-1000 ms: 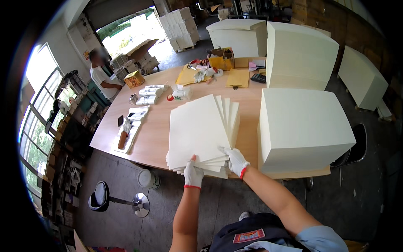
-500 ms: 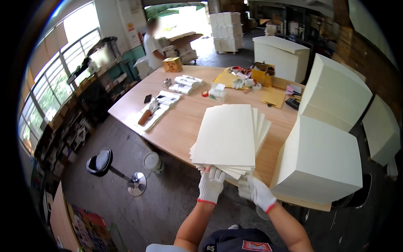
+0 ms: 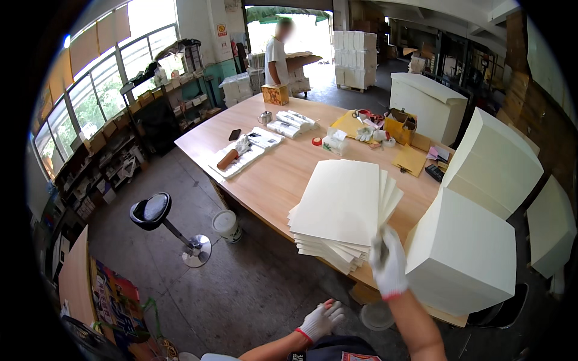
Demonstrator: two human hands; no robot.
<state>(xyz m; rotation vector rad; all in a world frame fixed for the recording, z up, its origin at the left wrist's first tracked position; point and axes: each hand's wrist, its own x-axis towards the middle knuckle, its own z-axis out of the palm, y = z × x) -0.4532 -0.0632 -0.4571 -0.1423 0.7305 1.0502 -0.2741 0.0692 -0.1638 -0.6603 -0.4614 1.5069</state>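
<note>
Table (image 3: 274, 186), paper stack (image 3: 338, 201), right hand (image 3: 391, 268) (fingers (image 3: 379, 248) indistinct)

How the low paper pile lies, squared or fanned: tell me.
Fanned: the low paper pile shows corners splayed at its right and uneven front edges.

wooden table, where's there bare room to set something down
On the wooden table, the widest bare patch lies between the brown object and the fanned paper stack; a smaller one, between phone and patterned box. Crowded: around the yellow carton and envelope, and the near gap beside the big paper block, where the right hand is.
</note>
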